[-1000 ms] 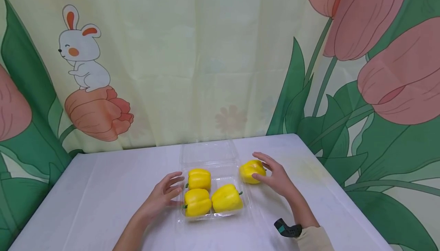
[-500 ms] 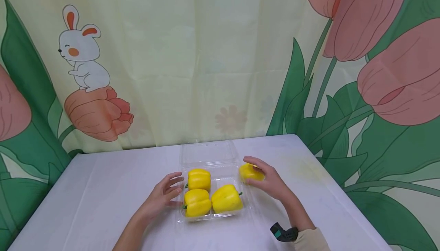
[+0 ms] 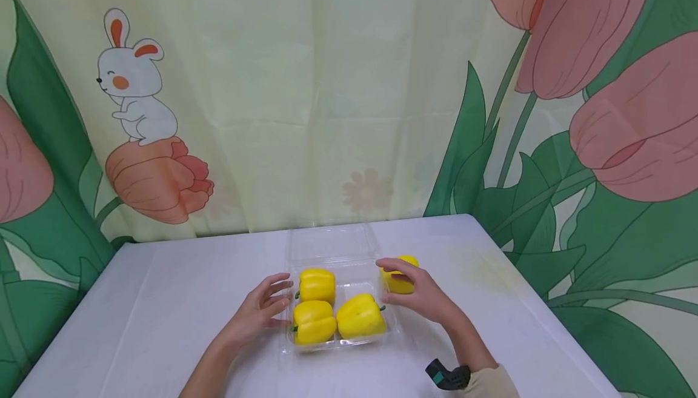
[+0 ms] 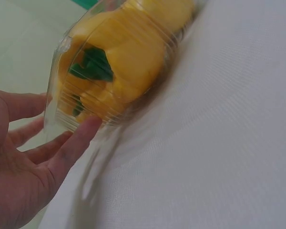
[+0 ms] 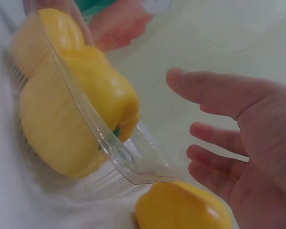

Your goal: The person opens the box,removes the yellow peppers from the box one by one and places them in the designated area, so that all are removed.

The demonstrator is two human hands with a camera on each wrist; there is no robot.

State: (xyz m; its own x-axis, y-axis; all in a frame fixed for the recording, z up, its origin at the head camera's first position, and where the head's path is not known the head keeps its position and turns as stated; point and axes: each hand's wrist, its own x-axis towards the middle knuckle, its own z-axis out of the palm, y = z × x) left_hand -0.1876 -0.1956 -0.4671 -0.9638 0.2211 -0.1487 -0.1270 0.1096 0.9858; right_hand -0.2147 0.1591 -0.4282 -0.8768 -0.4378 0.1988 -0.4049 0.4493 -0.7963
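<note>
A clear plastic clamshell box [image 3: 349, 272] holds three yellow bell peppers, one at back left [image 3: 317, 284], one at front left [image 3: 314, 322] and one at front right [image 3: 360, 316]. A fourth yellow bell pepper [image 3: 408, 261] lies on the table outside the box, by its back right corner. My left hand [image 3: 255, 312] has its fingertips against the box's left side, loosely spread. Between the box's right wall and the loose pepper hovers my right hand [image 3: 417, 289], fingers extended and thumb apart, holding nothing. It partly hides that pepper in the head view.
The box's lid [image 3: 331, 244] lies folded back toward the curtain. A white cloth covers the table [image 3: 180, 301]. Behind it hangs a printed curtain [image 3: 262, 113]. A black wrist strap [image 3: 448, 375] is on the right forearm.
My right hand has moved left and slightly nearer, from around the loose pepper to the box's right edge. The loose pepper stays on the table. My left hand has kept its place.
</note>
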